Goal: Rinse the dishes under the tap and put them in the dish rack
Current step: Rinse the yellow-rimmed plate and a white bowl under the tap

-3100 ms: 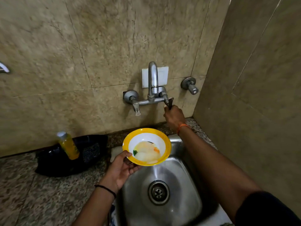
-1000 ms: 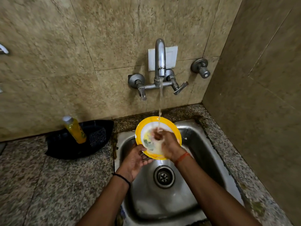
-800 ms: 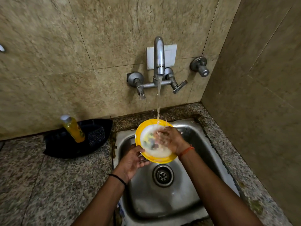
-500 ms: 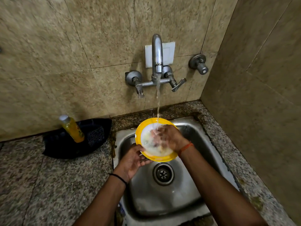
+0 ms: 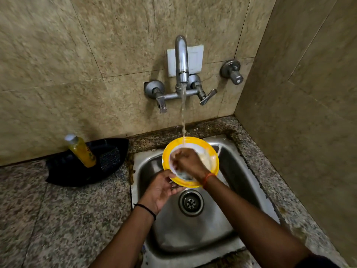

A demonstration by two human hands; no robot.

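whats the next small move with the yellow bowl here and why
Probably keep rubbing the inside with the right hand under the water stream: the yellow bowl, held at its near rim by the left hand over the sink, seems to show pale residue near its bottom. No dish rack is in view.

Speckled granite counter (image 5: 63,213) — black tray (image 5: 63,175) on it, steel sink (image 5: 249,182) inset.

yellow-rimmed bowl (image 5: 210,154) with a white inside, centre of the frame, tilted over the steel sink (image 5: 228,225), water from the tap (image 5: 181,59) landing on its far rim.
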